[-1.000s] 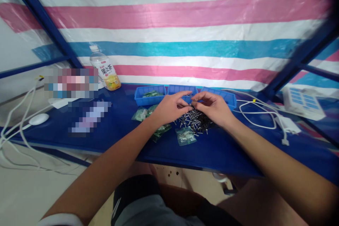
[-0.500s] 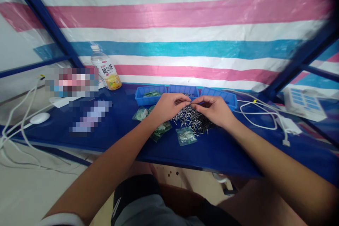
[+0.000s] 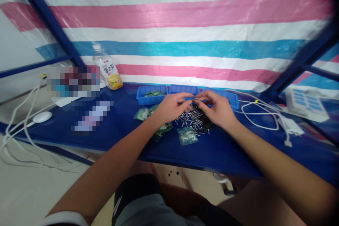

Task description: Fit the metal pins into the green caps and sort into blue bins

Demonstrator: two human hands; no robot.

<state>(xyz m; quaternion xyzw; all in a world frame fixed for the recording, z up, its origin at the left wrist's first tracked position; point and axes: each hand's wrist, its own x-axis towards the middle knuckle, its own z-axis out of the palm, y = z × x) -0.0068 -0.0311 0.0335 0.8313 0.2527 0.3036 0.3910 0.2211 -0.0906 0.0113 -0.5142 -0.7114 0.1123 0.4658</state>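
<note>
Above a loose heap of thin metal pins, silver with some black, my two hands meet fingertip to fingertip. My right hand pinches one small metal pin between thumb and fingers. Close by, my left hand has its thumb and forefinger apart, the forefinger tip near the pin's end; whether it touches is too small to tell. Small clear bags with pins inside lie around the heap: one bag in front, several green-tinted bags under and beside my left wrist.
Behind my hands stand three blue bins: a left bin with bags in it, a middle bin, a right bin. A drink bottle stands at back left. White cables and a power strip lie right.
My left thumb and forefinger have parted from a pinch. My right fingers have lifted slightly, and a pin now shows between the hands.
</note>
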